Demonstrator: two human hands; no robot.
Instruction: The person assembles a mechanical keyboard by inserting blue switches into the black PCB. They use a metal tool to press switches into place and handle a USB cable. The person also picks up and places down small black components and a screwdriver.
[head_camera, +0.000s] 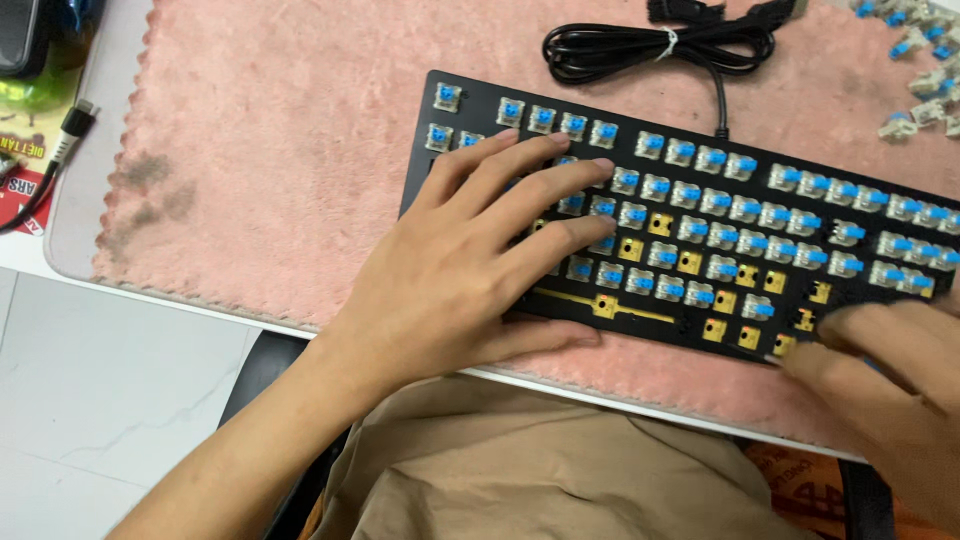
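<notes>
Fingers spread flat across keyboard, pink mat alongside.

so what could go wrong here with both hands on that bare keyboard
The left hand lies flat across the black keyboard with exposed blue switches; pressing there might strain switches or bend pins. The right hand, blurred, works by the empty gold sockets; a slip could scrape them. The loose pale switches with blue stems on the pink fuzzy mat might scatter or pick up lint.
</notes>
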